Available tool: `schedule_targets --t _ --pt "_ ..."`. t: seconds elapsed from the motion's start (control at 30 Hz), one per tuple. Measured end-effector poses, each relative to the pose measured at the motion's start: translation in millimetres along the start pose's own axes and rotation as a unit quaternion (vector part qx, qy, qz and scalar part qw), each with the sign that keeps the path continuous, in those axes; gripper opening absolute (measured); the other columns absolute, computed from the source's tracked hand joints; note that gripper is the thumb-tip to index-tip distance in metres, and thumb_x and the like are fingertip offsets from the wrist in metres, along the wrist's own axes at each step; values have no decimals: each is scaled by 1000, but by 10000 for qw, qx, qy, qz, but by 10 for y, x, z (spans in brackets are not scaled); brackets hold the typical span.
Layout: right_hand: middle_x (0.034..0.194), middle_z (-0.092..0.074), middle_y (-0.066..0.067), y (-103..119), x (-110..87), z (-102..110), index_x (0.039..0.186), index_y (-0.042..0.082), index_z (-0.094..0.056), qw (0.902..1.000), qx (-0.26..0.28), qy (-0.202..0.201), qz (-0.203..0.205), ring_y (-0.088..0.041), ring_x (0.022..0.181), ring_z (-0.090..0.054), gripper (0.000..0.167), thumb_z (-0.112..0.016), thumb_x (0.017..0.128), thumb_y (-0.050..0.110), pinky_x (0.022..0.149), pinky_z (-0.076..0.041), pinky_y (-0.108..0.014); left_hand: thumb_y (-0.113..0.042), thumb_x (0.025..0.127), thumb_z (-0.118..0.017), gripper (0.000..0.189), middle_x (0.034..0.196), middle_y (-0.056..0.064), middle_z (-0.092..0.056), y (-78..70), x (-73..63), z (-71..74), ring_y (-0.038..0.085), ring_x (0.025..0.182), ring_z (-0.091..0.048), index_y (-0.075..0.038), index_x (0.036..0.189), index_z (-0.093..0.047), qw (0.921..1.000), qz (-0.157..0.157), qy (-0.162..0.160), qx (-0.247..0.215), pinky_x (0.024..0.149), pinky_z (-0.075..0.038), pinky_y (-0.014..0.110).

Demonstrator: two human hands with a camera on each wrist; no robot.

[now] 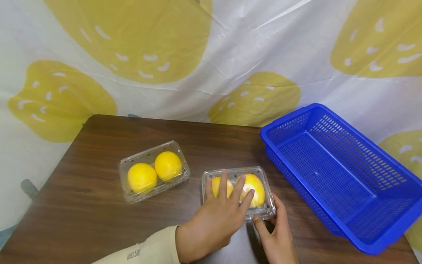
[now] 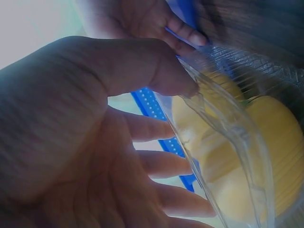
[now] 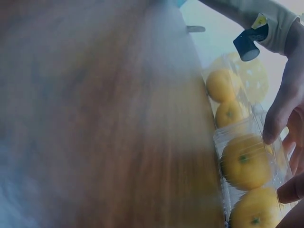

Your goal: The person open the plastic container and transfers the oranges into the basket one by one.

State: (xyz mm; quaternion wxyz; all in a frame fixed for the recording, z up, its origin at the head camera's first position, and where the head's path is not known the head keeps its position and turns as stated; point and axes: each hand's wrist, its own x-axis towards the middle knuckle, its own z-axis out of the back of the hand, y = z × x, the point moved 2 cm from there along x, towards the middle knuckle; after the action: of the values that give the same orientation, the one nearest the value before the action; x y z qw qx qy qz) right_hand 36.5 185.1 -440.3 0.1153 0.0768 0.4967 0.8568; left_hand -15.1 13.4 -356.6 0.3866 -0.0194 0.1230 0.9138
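A clear plastic clamshell box [image 1: 258, 174] with two yellow-orange citrus fruits [image 1: 256, 189] inside lies at the front middle of the table. My left hand [image 1: 219, 218] rests across its lid with fingers spread and straight. At the box's near right corner my right hand [image 1: 278, 234] grips it, thumb on the front edge and fingers along the right side. In the left wrist view the lid's rim [image 2: 259, 161] bulges beside the left fingers. A second clamshell box [image 1: 126, 197], also holding two such fruits [image 1: 142, 178], lies closed to the left, apart from both hands.
A blue perforated plastic basket [image 1: 296, 172] stands at the right, slanted, close to my right hand. The brown wooden table [image 1: 99, 216] ends at the back against a white cloth [image 1: 184, 101] printed with large yellow fruit.
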Motion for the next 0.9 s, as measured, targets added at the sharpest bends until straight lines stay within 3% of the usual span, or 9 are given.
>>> schedule_targets --t 0.17,0.3,0.37,0.53,0.7,0.9 --pt "143 -64 -18 -121 -31 -41 166 9 -40 9996 -40 -240 118 -22 109 -70 79 -79 97 3 84 -55 -21 -52 90 -85 103 180 18 -28 -40 -20 6 60 155 -37 -22 174 -34 9998 -29 203 66 111 -48 79" --pt "145 -64 -20 -199 -69 -78 167 10 -40 9987 90 -359 350 -22 112 -70 81 -78 96 0 90 -51 -15 -53 89 -86 105 180 18 -27 -75 -36 9 60 155 -36 -23 175 -33 9994 -36 322 95 111 -49 78" --pt "148 -62 -23 -261 -87 -99 168 9 -37 9978 255 -351 494 -19 115 -69 82 -76 97 -1 95 -49 -12 -53 89 -86 106 180 18 -27 -93 -46 13 60 155 -36 -23 175 -32 9995 -43 304 100 111 -50 77" --pt "152 -62 -11 -582 -91 -180 172 21 -35 9957 688 -375 487 -4 119 -67 89 -75 97 -8 104 -46 -9 -53 88 -86 106 180 18 -28 -112 -68 21 60 155 -37 -23 175 -33 9997 -94 201 140 110 -51 77" --pt "154 -62 -7 -773 -91 -231 172 32 -33 9941 924 -399 401 -10 123 -68 93 -74 98 -8 106 -47 -11 -50 89 -87 104 179 18 -30 -103 -72 21 60 154 -38 -22 174 -34 9998 -140 91 134 109 -52 76" --pt "151 -64 -8 -778 -94 -237 170 36 -35 9947 838 -483 335 -7 125 -66 93 -74 97 -7 107 -44 -9 -53 87 -88 103 176 18 -37 -80 -64 19 57 151 -44 -22 172 -38 9995 -199 -114 210 106 -55 74"
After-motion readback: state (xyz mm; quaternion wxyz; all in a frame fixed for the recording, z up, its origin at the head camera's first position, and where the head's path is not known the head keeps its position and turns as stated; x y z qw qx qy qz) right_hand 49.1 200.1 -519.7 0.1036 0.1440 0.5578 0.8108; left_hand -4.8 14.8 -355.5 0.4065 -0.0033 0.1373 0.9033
